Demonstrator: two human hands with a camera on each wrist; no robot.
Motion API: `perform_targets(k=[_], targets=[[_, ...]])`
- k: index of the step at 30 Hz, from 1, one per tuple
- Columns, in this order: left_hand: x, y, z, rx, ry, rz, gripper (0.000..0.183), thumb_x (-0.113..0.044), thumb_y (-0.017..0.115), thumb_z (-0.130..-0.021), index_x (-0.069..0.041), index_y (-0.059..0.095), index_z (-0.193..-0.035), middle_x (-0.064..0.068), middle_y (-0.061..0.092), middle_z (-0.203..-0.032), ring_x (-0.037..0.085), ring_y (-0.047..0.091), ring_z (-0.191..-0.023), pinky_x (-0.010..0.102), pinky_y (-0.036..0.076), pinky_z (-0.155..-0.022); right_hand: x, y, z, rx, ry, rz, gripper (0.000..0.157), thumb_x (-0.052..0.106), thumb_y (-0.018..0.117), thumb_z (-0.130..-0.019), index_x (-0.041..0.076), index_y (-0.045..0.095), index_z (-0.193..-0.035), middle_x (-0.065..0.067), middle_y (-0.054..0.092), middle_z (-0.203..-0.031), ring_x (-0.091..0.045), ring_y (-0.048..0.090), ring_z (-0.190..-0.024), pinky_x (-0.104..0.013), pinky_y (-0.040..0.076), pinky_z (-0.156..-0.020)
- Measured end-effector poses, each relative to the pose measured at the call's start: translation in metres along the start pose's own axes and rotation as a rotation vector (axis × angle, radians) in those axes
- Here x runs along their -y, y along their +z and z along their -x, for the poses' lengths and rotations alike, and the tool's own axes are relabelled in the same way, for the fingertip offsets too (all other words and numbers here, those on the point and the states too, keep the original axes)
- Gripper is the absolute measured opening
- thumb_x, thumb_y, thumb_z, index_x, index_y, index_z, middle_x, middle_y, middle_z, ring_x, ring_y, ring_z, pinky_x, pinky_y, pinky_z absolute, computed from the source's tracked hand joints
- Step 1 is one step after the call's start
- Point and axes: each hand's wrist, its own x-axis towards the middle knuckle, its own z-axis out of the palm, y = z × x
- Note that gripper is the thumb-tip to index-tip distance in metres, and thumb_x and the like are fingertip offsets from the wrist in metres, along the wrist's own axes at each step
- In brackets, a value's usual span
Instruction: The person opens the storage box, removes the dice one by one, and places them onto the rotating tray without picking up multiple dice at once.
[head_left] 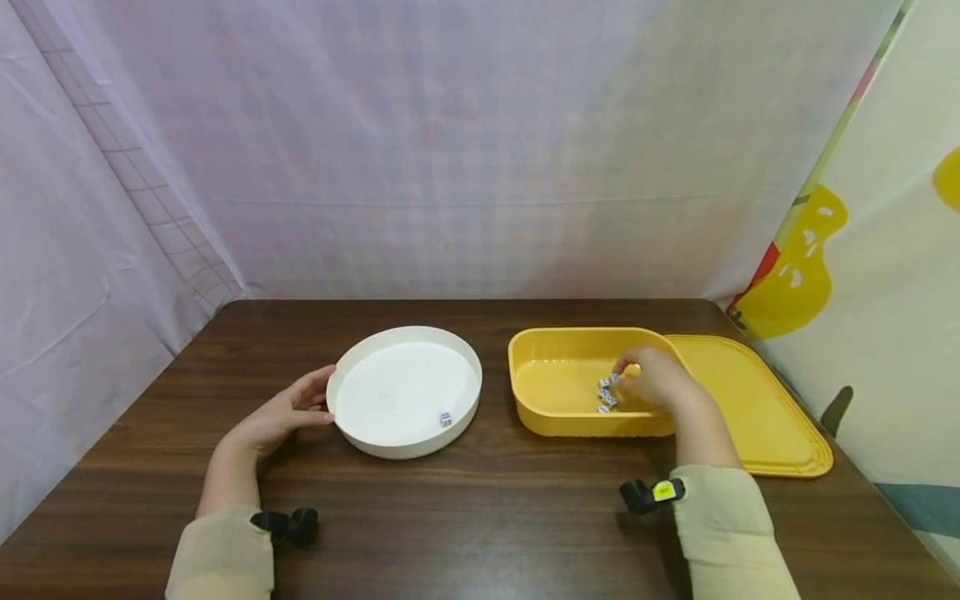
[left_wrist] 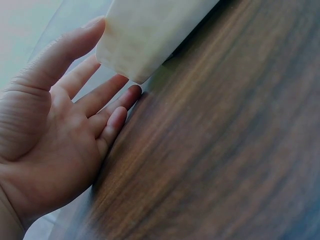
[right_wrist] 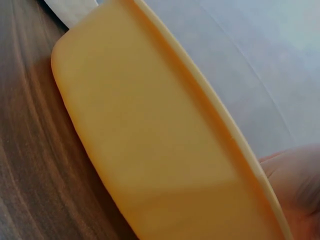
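A round white tray lies on the left part of the table, with one white die with blue markings inside near its front right. My left hand touches the tray's left side, thumb and fingers spread and fairly straight; the left wrist view shows the fingertips at the tray wall. My right hand reaches over the front right of a yellow box, its fingertips pinching a die there. Several more dice lie just beneath. The box wall hides most of this hand in the right wrist view.
A flat yellow lid lies right of the box, partly beneath it, near the table's right edge. Behind the dark wooden table hangs a pale curtain. Black wrist cameras sit at both sleeves.
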Motion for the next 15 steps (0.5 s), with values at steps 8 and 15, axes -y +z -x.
perform_targets(k=[8, 15], targets=[[0.002, -0.002, -0.001, 0.004, 0.008, -0.004, 0.084, -0.005, 0.067, -0.087, 0.0, 0.014, -0.151, 0.023, 0.014, -0.155, 0.042, 0.018, -0.137, 0.055, 0.01, -0.108, 0.008, -0.006, 0.0, -0.053, -0.063, 0.09, 0.008, 0.013, 0.071, -0.083, 0.006, 0.068, -0.086, -0.02, 0.065, -0.096, -0.041, 0.057, -0.096, -0.054, 0.039, -0.086], [0.001, -0.002, 0.0, 0.005, 0.006, 0.002, 0.084, -0.004, 0.067, -0.087, 0.0, 0.014, -0.151, 0.023, 0.013, -0.155, 0.042, 0.018, -0.138, 0.056, 0.008, -0.108, 0.017, -0.012, 0.004, -0.063, -0.033, 0.109, 0.013, 0.018, 0.07, -0.087, 0.006, 0.068, -0.091, -0.024, 0.063, -0.107, -0.047, 0.051, -0.105, -0.06, 0.034, -0.09]])
